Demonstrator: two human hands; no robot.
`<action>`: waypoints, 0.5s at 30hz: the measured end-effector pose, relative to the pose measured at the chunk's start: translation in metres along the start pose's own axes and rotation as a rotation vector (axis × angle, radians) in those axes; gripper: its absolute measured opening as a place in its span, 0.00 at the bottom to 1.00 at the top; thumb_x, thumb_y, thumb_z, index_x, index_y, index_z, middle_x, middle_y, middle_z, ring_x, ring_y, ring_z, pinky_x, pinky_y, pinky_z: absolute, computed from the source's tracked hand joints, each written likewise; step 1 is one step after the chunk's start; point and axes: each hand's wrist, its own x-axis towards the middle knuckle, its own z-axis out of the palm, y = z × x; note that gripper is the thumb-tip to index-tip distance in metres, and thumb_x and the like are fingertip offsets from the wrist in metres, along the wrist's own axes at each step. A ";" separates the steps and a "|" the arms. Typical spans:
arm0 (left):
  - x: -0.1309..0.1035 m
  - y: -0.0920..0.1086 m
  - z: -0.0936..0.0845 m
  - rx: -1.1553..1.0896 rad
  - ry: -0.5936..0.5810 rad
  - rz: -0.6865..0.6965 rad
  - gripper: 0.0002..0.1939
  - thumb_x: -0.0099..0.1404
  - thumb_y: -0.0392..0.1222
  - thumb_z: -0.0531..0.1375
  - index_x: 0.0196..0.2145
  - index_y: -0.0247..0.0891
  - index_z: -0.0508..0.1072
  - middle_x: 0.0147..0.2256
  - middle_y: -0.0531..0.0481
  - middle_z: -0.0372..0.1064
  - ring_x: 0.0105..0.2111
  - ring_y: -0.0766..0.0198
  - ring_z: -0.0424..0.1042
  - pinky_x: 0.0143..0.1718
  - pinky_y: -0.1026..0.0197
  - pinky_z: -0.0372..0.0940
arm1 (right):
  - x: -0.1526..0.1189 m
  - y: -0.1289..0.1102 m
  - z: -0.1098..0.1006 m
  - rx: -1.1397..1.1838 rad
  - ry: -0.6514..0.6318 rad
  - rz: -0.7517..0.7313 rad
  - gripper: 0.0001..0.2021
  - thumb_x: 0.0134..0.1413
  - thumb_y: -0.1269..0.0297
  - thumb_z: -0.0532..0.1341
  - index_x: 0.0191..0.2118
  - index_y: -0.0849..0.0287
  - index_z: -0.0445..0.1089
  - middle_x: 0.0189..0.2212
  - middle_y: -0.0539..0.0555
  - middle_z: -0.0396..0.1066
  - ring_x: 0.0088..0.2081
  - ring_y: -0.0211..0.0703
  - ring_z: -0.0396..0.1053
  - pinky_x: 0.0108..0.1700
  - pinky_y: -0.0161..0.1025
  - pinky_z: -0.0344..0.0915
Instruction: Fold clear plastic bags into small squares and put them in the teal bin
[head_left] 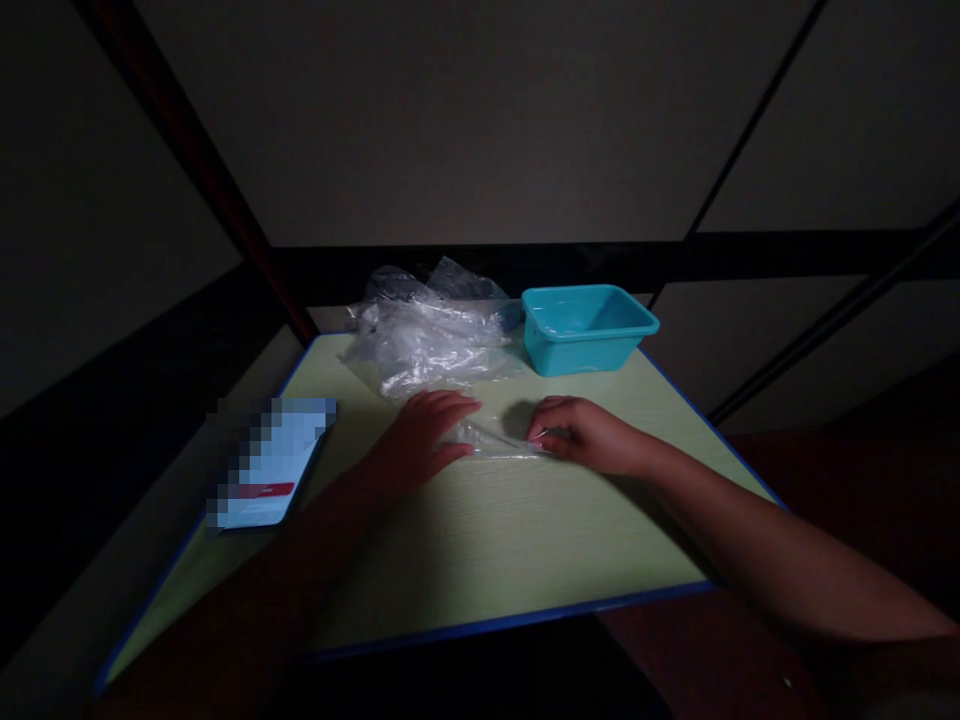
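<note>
A clear plastic bag point(491, 440) lies flattened on the table between my two hands. My right hand point(581, 430) pinches its right end between thumb and fingers. At the bag's left end, my left hand point(427, 435) rests with thumb and fingers spread apart, touching or just over the plastic. Just beyond my hands is a crumpled heap of clear plastic bags point(435, 340). To the right of that heap stands a turquoise plastic basin point(585, 350), upright with its open top facing up.
The light-coloured table point(450, 560) has a blue edge. A tablet or phone with a lit, partly blurred screen point(277, 465) lies at its left side. Dark panelled walls point(480, 130) rise right behind the table.
</note>
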 end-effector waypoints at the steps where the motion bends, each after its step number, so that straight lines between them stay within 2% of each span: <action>1: 0.001 0.001 0.003 -0.002 -0.019 0.009 0.23 0.66 0.46 0.58 0.57 0.38 0.66 0.56 0.42 0.67 0.57 0.52 0.63 0.60 0.45 0.53 | -0.001 -0.003 0.000 -0.001 -0.016 -0.029 0.08 0.59 0.69 0.57 0.32 0.61 0.73 0.29 0.55 0.72 0.34 0.42 0.67 0.38 0.39 0.62; 5: 0.007 0.002 0.011 -0.037 -0.046 0.005 0.17 0.65 0.43 0.58 0.51 0.37 0.72 0.50 0.43 0.72 0.54 0.52 0.66 0.57 0.47 0.57 | -0.003 -0.009 -0.003 0.046 -0.047 -0.013 0.08 0.59 0.67 0.58 0.33 0.61 0.74 0.31 0.55 0.73 0.35 0.42 0.68 0.39 0.39 0.63; 7: 0.010 0.000 0.012 -0.067 -0.044 -0.010 0.11 0.65 0.42 0.57 0.43 0.38 0.76 0.44 0.44 0.75 0.48 0.54 0.69 0.53 0.49 0.61 | -0.003 -0.007 -0.004 0.101 -0.032 0.076 0.08 0.59 0.65 0.59 0.34 0.61 0.74 0.31 0.54 0.74 0.34 0.42 0.69 0.38 0.39 0.64; 9: 0.011 -0.002 0.011 -0.112 -0.042 -0.031 0.10 0.66 0.41 0.56 0.37 0.38 0.77 0.39 0.46 0.76 0.43 0.56 0.71 0.48 0.53 0.63 | -0.003 -0.001 -0.004 0.181 -0.012 0.188 0.09 0.58 0.62 0.59 0.33 0.61 0.73 0.30 0.54 0.75 0.33 0.42 0.70 0.37 0.40 0.64; 15: 0.013 -0.004 0.005 -0.202 -0.019 -0.182 0.09 0.62 0.43 0.57 0.29 0.38 0.75 0.33 0.48 0.75 0.37 0.59 0.71 0.43 0.58 0.63 | -0.001 0.023 0.000 0.489 0.019 0.434 0.10 0.51 0.58 0.62 0.31 0.62 0.70 0.25 0.53 0.73 0.26 0.39 0.69 0.34 0.41 0.67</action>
